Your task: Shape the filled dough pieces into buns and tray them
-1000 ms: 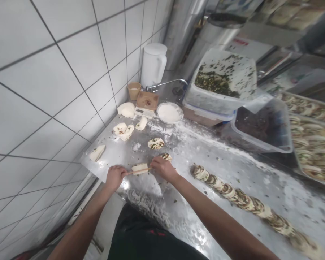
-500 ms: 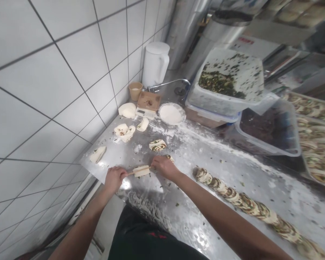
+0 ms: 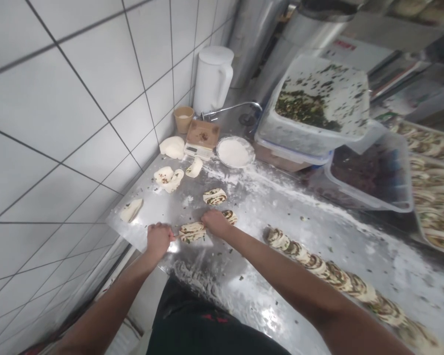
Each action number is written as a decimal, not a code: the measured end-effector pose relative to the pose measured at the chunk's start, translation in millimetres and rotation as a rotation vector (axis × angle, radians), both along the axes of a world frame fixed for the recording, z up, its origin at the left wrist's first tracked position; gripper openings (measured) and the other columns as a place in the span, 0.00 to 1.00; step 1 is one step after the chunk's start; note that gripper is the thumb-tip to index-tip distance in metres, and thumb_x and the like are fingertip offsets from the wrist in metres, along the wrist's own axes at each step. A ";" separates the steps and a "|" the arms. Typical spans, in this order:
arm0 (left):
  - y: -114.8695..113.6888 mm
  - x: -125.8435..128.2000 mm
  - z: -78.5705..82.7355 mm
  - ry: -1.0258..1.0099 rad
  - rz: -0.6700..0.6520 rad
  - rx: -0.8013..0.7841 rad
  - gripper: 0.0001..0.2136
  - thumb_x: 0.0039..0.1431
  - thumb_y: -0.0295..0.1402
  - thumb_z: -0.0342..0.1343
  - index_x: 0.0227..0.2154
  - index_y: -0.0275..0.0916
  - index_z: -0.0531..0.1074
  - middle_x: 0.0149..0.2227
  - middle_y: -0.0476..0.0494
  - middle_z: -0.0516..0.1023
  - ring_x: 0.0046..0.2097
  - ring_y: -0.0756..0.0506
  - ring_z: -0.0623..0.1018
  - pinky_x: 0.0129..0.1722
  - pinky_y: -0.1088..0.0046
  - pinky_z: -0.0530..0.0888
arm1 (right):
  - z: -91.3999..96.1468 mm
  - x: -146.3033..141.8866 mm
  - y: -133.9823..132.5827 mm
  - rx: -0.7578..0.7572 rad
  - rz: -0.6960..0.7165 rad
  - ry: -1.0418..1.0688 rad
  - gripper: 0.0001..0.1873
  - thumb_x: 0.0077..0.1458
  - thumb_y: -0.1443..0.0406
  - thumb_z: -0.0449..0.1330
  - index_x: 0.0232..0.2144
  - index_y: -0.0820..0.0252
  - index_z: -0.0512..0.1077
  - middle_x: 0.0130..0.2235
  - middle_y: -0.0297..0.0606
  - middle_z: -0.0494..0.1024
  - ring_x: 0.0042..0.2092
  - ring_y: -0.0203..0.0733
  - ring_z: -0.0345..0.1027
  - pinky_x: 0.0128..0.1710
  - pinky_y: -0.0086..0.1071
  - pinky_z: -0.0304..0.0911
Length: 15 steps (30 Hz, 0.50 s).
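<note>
A layered dough piece with green filling (image 3: 191,232) lies on the floured steel table (image 3: 259,291) between my hands. My left hand (image 3: 158,240) grips the end of a thin wooden stick (image 3: 175,237) at the dough's left side. My right hand (image 3: 216,223) sits at the dough's right end, its fingers curled down, and hides whatever lies beneath. Just beyond it is a small filled dough piece (image 3: 229,216). A long sliced roll of swirled dough (image 3: 318,266) stretches toward the lower right, partly behind my right forearm.
Several dough pieces (image 3: 168,179) lie toward the tiled wall, with a digital scale (image 3: 202,140) and a plate of flour (image 3: 235,152) behind them. Plastic tubs of greens (image 3: 314,101) and dark filling (image 3: 370,172) stand at the back right, beside trays of rolled dough (image 3: 432,197).
The dough between my hands now looks folded or rolled, showing green layers. My right hand has moved left against it, and less of the stick shows.
</note>
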<state>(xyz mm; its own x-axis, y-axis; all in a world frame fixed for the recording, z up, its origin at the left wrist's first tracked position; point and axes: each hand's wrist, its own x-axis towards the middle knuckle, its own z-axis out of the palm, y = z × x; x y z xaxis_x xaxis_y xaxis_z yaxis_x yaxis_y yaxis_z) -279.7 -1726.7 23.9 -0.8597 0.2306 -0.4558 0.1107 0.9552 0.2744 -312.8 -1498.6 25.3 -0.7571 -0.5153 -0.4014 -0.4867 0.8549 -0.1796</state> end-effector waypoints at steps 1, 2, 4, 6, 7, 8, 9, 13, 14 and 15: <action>0.4 -1.5 -1.8 -0.005 0.002 -0.005 0.04 0.52 0.34 0.57 0.26 0.40 0.74 0.33 0.44 0.76 0.43 0.43 0.69 0.44 0.63 0.56 | 0.8 -2.7 -1.5 0.015 0.001 -0.017 0.09 0.48 0.74 0.54 0.28 0.65 0.75 0.32 0.47 0.78 0.38 0.47 0.70 0.39 0.34 0.58; 0.5 -2.2 -3.4 -0.005 -0.004 -0.007 0.05 0.52 0.33 0.56 0.26 0.39 0.74 0.33 0.44 0.76 0.42 0.43 0.69 0.44 0.63 0.56 | 1.0 -4.5 -2.4 0.022 0.003 -0.029 0.09 0.48 0.74 0.54 0.28 0.65 0.75 0.32 0.46 0.78 0.37 0.47 0.70 0.39 0.34 0.59; 0.1 -1.0 -5.5 0.026 -0.056 -0.010 0.05 0.53 0.33 0.55 0.27 0.39 0.73 0.33 0.43 0.75 0.43 0.42 0.69 0.45 0.62 0.56 | 0.0 -4.8 -2.4 0.019 0.003 -0.035 0.09 0.48 0.74 0.54 0.28 0.65 0.75 0.31 0.47 0.78 0.37 0.47 0.71 0.38 0.34 0.59; -0.7 2.8 -5.8 0.087 -0.137 -0.005 0.06 0.55 0.33 0.53 0.30 0.37 0.73 0.36 0.40 0.74 0.45 0.40 0.68 0.46 0.61 0.56 | -1.7 -1.9 0.2 -0.004 0.004 -0.015 0.09 0.48 0.74 0.54 0.27 0.65 0.75 0.31 0.47 0.78 0.37 0.47 0.70 0.38 0.35 0.59; -1.2 4.8 -5.5 0.108 -0.168 0.001 0.06 0.55 0.32 0.52 0.32 0.37 0.72 0.38 0.39 0.74 0.45 0.40 0.68 0.46 0.61 0.56 | -1.9 0.0 2.3 -0.015 0.008 -0.001 0.09 0.48 0.74 0.54 0.27 0.65 0.75 0.31 0.47 0.78 0.37 0.47 0.70 0.37 0.35 0.59; -2.1 6.5 -5.0 0.112 -0.187 0.013 0.07 0.56 0.32 0.51 0.33 0.36 0.72 0.38 0.38 0.74 0.46 0.40 0.68 0.46 0.62 0.56 | -1.4 1.4 5.0 -0.029 0.018 0.010 0.09 0.48 0.74 0.54 0.27 0.65 0.74 0.31 0.47 0.78 0.37 0.47 0.70 0.38 0.35 0.59; -3.3 7.4 -4.7 0.094 -0.189 0.035 0.07 0.56 0.32 0.50 0.33 0.37 0.72 0.39 0.39 0.74 0.46 0.41 0.68 0.46 0.62 0.57 | 0.1 1.7 8.0 -0.049 0.030 0.012 0.08 0.47 0.74 0.55 0.26 0.64 0.74 0.31 0.46 0.77 0.37 0.47 0.70 0.38 0.35 0.59; -12.3 4.0 -6.9 -0.149 -0.087 0.198 0.08 0.57 0.32 0.48 0.29 0.38 0.71 0.32 0.44 0.75 0.38 0.45 0.71 0.39 0.69 0.61 | 14.0 -16.2 21.4 -0.246 -0.067 -0.003 0.05 0.47 0.69 0.58 0.29 0.61 0.74 0.34 0.41 0.77 0.39 0.43 0.69 0.38 0.30 0.59; -14.9 2.2 -8.2 -0.230 -0.055 0.260 0.08 0.56 0.32 0.47 0.28 0.38 0.71 0.30 0.45 0.74 0.35 0.46 0.71 0.35 0.71 0.61 | 17.4 -26.8 24.2 -0.309 -0.153 0.006 0.06 0.48 0.67 0.58 0.31 0.60 0.73 0.36 0.41 0.77 0.39 0.41 0.69 0.37 0.29 0.60; -17.4 0.7 -9.6 -0.317 -0.022 0.328 0.09 0.56 0.32 0.46 0.28 0.37 0.70 0.28 0.47 0.73 0.32 0.48 0.70 0.32 0.72 0.60 | 19.9 -39.6 26.5 -0.366 -0.255 0.017 0.08 0.49 0.66 0.57 0.34 0.60 0.73 0.37 0.40 0.76 0.39 0.40 0.69 0.37 0.28 0.60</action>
<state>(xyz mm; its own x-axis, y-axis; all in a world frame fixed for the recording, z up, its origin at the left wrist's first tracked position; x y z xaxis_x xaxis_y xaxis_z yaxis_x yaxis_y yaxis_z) -279.0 -1744.1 14.2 -0.6826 0.4233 -0.5957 -0.0087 0.8104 0.5858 -352.4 -1472.1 45.2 -0.8835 -0.4172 -0.2132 -0.2743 0.8295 -0.4865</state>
